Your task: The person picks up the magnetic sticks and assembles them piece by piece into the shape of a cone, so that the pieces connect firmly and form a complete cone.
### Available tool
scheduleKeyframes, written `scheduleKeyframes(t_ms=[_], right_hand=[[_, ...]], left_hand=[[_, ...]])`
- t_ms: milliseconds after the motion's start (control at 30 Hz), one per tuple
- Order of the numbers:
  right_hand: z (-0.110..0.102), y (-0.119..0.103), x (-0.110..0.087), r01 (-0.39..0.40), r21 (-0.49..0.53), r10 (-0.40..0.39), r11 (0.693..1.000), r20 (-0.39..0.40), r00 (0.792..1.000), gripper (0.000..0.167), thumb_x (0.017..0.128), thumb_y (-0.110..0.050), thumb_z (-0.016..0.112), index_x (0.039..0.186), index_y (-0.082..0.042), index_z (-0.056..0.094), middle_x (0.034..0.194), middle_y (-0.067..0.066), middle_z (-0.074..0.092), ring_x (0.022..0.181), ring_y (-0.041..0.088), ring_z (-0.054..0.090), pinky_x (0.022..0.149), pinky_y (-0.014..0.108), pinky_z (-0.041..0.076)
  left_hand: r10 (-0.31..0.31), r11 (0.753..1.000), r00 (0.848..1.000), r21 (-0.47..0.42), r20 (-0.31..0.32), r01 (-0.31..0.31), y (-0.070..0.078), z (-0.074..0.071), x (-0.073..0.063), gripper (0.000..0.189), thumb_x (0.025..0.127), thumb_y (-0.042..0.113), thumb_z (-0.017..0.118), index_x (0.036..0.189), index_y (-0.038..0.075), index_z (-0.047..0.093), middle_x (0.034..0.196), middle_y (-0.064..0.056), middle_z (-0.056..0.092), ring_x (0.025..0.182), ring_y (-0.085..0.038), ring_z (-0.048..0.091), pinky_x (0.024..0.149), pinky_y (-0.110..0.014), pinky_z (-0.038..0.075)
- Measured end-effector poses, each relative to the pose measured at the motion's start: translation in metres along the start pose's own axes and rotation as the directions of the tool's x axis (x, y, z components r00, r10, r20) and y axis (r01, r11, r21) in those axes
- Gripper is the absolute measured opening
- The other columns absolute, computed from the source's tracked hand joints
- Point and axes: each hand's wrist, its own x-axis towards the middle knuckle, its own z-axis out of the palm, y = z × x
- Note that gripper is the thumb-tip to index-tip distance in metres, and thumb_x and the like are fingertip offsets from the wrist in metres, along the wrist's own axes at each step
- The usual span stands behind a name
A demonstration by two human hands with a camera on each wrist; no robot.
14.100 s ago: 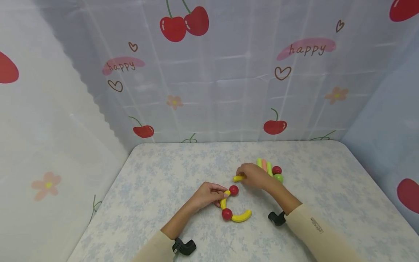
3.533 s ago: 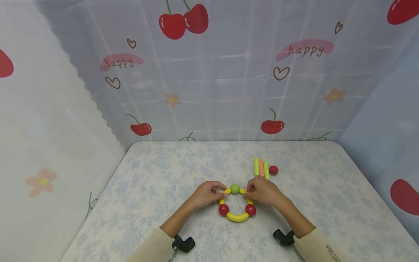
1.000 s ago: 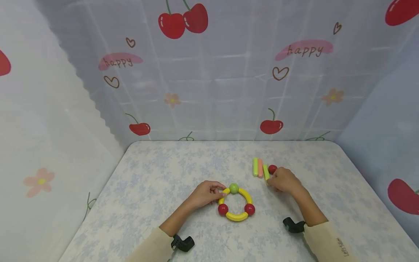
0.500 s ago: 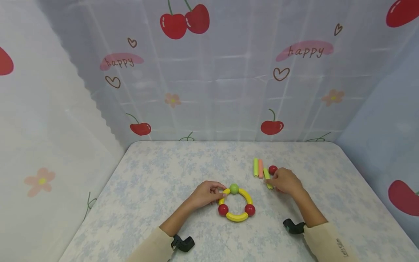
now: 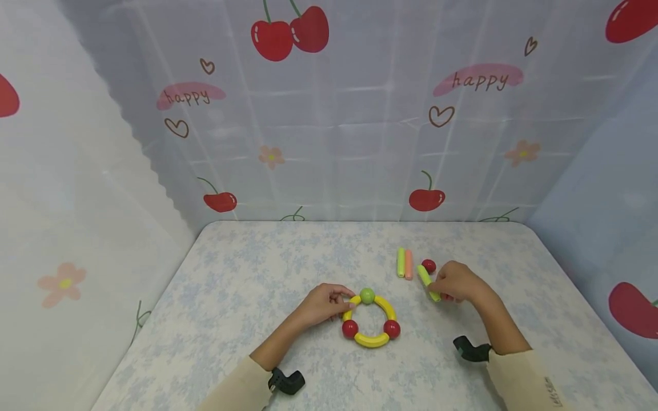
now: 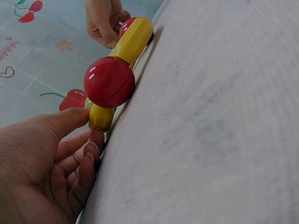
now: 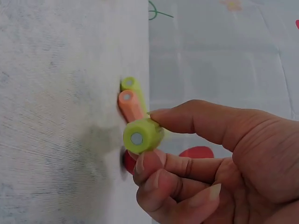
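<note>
Lime rod [image 5: 426, 278] aslant in right fingers [image 7: 189, 117], near yellow-red-green ring [image 5: 372, 341]

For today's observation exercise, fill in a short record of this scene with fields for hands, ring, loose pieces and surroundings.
Left hand: holds a curved yellow piece of the ring
Right hand: pinches a green stick
Ring parts: three curved yellow pieces, two red balls, one green ball
Loose pieces: another green stick beside an orange stick; a third red ball
Table: pale, blue-patterned
Backdrop: printed cherries, hearts, flowers, "happy"
</note>
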Motion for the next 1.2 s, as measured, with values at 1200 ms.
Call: scheduleKeyframes(t_ms=[1200], right_hand=[[0.038,-0.05,-0.004,0.569,0.085,-0.532,0.818,-0.263,0.805,0.008,0.091,-0.018,0.078,0.091,-0.013,0.072,0.081,-0.003,0.073,0.075,0.011,0.064,0.068,0.028,0.054]], left_hand=[[0.01,1.0,1.0,0.001,-0.007,-0.01,-0.001,0.001,0.0,0.025,0.094,0.028,0.075,0.115,0.015,0.075,0.07,0.003,0.067,0.055,-0.011,0.056,0.052,-0.026,0.05]])
